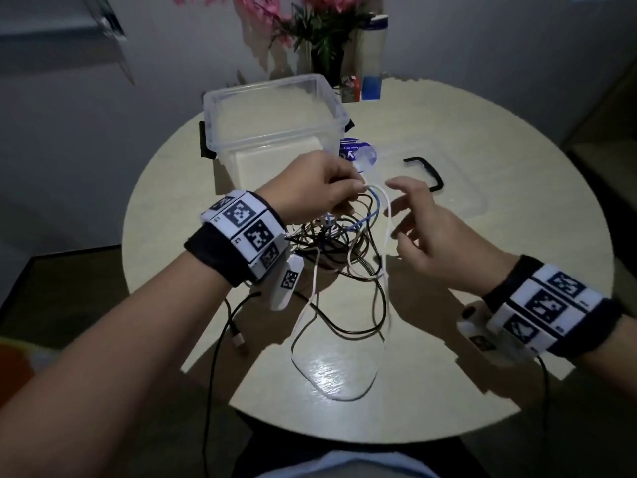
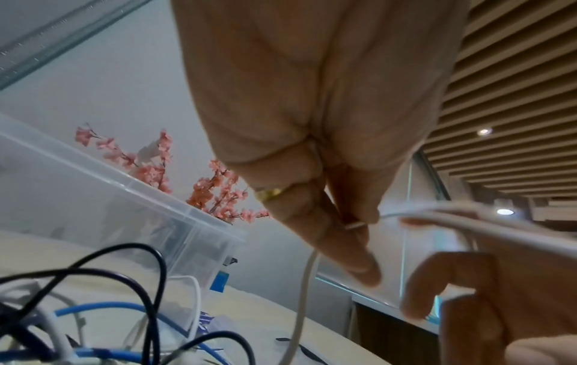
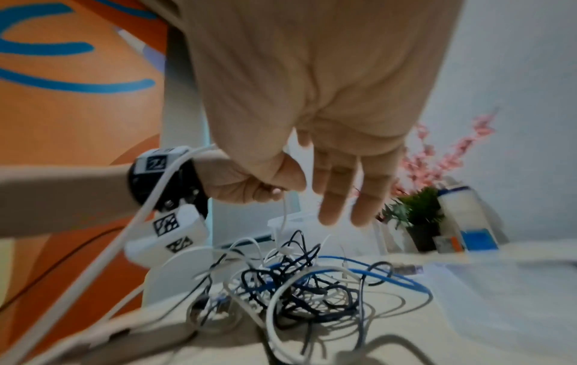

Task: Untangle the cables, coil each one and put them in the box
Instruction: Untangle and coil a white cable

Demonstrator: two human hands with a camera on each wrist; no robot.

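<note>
The left hand (image 1: 322, 189) is raised above the tangle of cables (image 1: 339, 243), its fingertips pinched on a white cable (image 1: 386, 236) that hangs from the pinch and drops into a long loop on the near part of the round table (image 1: 482, 270). The left wrist view confirms the pinch (a gold ring shows on one finger). The right hand (image 1: 431, 236) hovers just right of the white strand, fingers spread and loosely bent, holding nothing; whether a fingertip touches the strand cannot be told.

The tangle lies at mid-table, between the two hands and below them: thin black leads, white leads and one blue cable (image 3: 390, 274), looped through each other and not coiled. A black lead with a plug end trails toward the near left edge.

The clear plastic box (image 1: 272, 112) stands open on the far left of the table, just beyond the left hand. Its clear lid (image 1: 458, 181), with a black handle, lies flat to the right.
</note>
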